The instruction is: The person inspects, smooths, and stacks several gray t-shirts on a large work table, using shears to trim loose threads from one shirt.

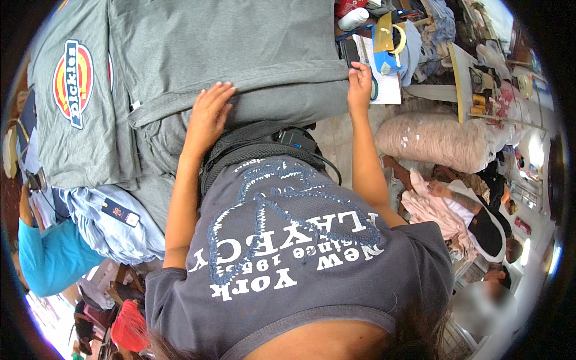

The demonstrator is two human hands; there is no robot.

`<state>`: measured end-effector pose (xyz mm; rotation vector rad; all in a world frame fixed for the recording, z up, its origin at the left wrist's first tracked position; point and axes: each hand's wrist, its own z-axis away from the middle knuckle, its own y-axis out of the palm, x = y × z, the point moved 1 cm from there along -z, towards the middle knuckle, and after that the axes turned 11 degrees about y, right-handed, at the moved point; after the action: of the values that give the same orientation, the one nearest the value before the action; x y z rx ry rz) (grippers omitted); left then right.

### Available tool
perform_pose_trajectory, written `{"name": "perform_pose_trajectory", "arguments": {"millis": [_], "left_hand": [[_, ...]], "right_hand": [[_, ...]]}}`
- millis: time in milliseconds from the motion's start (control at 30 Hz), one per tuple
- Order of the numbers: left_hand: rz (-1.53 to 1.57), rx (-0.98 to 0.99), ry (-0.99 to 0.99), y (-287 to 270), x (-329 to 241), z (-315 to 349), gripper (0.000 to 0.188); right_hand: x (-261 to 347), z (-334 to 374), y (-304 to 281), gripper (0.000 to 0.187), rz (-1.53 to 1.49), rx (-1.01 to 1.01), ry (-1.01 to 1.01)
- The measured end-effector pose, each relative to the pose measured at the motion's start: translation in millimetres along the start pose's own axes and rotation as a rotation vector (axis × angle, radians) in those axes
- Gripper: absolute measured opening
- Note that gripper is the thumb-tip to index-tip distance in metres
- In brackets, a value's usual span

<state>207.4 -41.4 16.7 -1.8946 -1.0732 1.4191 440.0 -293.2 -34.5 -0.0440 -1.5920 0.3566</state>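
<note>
A grey T-shirt is spread over the work surface before me, its near edge folded into a long, narrow band. My left hand rests on this fold with the fingers stretched out flat. At the right end of the fold, my right hand has its fingers closed on the fabric edge. More grey garments lie at the left, one with a red, yellow and blue oval print. Under the near fold, further grey cloth hangs toward my waist.
Right of the shirt lie white paper, a roll of tape, a yellow card and a white bottle. A large wrapped bundle stands beyond. Light-blue garments hang at left, near a person in a turquoise sleeve. Other people are at right.
</note>
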Motion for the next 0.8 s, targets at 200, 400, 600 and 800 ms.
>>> {"name": "perform_pose_trajectory", "arguments": {"millis": [200,400,600,800], "left_hand": [[-0.010,0.088,0.031,11.0,9.3,8.7,0.036],[-0.010,0.093,0.060,7.0,8.9,12.5,0.039],[-0.215,0.061,-0.046,-10.1,12.7,39.7,0.045],[-0.384,-0.015,-0.166,-27.2,9.9,59.2,0.047]], "right_hand": [[29.2,20.5,12.1,0.019,0.583,-0.289,-0.439],[27.9,53.6,42.6,0.035,1.022,-0.103,-0.580],[22.9,51.1,45.3,0.037,1.039,-0.086,-0.611],[20.7,50.9,46.4,0.036,1.025,-0.117,-0.611]]}}
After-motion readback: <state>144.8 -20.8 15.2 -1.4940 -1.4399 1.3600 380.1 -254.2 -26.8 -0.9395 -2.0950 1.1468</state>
